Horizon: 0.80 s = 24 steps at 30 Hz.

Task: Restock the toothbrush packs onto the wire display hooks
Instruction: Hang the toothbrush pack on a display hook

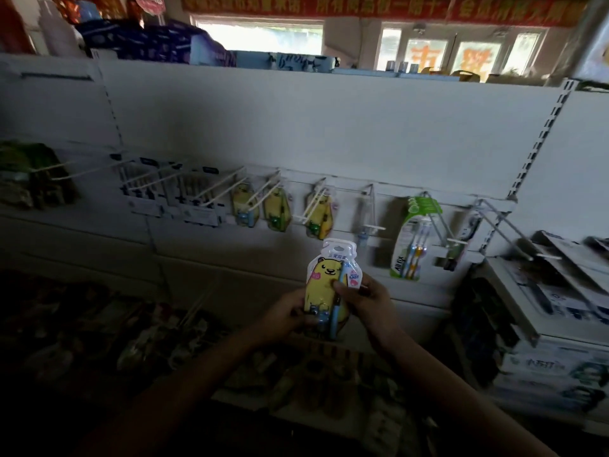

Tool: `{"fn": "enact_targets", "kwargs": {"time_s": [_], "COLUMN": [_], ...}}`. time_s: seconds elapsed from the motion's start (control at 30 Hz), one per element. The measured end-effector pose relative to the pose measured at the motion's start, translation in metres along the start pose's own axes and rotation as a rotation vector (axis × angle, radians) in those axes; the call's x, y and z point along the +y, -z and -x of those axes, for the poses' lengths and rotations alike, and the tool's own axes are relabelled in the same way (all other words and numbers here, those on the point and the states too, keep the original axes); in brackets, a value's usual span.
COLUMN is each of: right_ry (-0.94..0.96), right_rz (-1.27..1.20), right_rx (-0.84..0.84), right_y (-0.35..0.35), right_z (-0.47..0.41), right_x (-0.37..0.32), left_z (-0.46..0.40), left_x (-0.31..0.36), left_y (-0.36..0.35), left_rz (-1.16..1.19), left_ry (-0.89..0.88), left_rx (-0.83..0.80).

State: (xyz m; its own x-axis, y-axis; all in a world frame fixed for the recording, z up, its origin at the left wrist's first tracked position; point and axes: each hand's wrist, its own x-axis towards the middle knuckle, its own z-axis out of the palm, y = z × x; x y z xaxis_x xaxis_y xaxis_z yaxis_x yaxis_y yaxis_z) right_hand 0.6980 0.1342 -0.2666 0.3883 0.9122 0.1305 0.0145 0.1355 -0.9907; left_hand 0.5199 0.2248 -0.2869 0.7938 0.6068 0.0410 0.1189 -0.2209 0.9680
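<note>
While both hands hold it in front of the shelf wall, the yellow bear toothbrush pack (333,285) stands upright below the row of wire hooks, not yet hung on any of them. The left hand (286,316) has its grip closed around the lower left edge of the pack, and the right hand (365,300) pinches the right side, its thumb lying on the front near the blue toothbrush. Three similar yellow packs (276,207) hang on hooks above and to the left. An empty wire hook (370,206) is just above right of the held pack, and a green pack (413,239) hangs further right.
</note>
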Motion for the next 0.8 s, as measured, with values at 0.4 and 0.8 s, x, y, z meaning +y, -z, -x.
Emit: {"fn": "enact_targets", "kwargs": {"time_s": [0.4, 0.8], "right_ry": [0.016, 0.045], "right_rz": [0.111, 0.155], "right_rx": [0.012, -0.086], "right_y": [-0.13, -0.202], "right_z": [-0.042, -0.109], "right_x": [0.001, 0.015], "left_z": [0.029, 0.023], "left_x": [-0.041, -0.062], "left_y": [0.131, 0.214], "left_rz": [-0.089, -0.233], "left_ry": [0.038, 0.087], "left_rx": [0.011, 0.136]}}
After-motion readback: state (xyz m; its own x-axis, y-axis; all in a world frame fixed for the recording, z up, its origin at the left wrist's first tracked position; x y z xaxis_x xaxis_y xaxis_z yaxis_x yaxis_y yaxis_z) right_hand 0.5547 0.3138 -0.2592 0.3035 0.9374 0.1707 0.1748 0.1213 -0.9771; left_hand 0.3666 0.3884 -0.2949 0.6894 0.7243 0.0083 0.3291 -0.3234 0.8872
